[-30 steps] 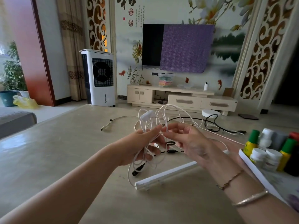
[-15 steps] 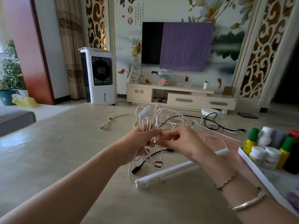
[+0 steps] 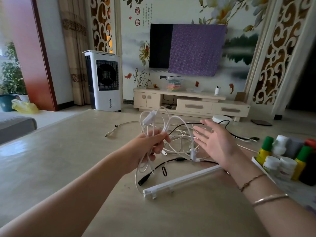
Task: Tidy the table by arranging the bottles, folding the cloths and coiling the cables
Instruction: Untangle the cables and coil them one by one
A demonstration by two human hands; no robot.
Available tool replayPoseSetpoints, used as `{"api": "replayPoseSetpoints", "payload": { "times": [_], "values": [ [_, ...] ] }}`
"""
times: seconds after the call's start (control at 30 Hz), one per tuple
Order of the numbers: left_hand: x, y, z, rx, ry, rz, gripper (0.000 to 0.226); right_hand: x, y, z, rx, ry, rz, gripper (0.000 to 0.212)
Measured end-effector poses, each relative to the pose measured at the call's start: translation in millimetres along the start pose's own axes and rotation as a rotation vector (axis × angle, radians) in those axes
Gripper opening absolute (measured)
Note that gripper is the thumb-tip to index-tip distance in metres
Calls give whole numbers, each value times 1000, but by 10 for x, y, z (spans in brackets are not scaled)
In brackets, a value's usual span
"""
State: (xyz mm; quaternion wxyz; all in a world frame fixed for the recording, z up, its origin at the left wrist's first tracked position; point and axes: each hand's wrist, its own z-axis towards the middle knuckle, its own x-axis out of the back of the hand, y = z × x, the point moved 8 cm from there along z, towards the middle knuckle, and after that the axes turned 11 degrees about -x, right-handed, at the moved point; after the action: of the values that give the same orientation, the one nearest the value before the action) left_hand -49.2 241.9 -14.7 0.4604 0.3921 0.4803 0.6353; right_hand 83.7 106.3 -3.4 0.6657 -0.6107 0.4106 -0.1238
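The right hand (image 3: 216, 144) has let go of the white cable (image 3: 164, 132) and drawn aside, fingers spread. The left hand (image 3: 147, 149) grips the tangled bundle above the worktop (image 3: 51, 159); bottles (image 3: 283, 156) stand at right.

red characters 富 and 貴 on the wall mural (image 3: 137, 16), smaller calligraphy there unreadable

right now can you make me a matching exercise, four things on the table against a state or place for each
Things:
1. white cable
2. right hand
3. white bar
4. bottles

States or places:
a. standing grouped at the table's right edge
b. bunched in the left hand
c. lying flat on the table near the person
d. open, fingers spread, holding nothing

Pairs: 1-b, 2-d, 3-c, 4-a
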Motion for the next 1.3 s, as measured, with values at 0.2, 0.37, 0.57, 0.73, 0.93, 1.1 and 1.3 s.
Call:
{"api": "replayPoseSetpoints", "payload": {
  "times": [0.2,0.37,0.57,0.73,0.93,1.1,1.3],
  "values": [
    [139,-35,21,3,151,-46,26,-392,-83,-267,194,-55,-563,69],
    [81,-15,-2,-11,174,-39,22,-727,-64,-419,271,-62,-797,64],
    [-70,94,-28,-92,157,210,26,-854,-85,-476,295,-82,-666,31],
    [-83,173,-14,-193,175,506,31,-841,-65,-441,239,-54,-594,29],
    [-106,70,-11,-107,132,331,30,-781,-10,-385,174,7,-616,8],
    [-212,54,-44,-38,67,57,33,-677,-88,-384,217,74,-557,9],
    [-311,92,-80,-9,-6,-56,36,-612,-48,-320,154,43,-407,13]
  ]
}}
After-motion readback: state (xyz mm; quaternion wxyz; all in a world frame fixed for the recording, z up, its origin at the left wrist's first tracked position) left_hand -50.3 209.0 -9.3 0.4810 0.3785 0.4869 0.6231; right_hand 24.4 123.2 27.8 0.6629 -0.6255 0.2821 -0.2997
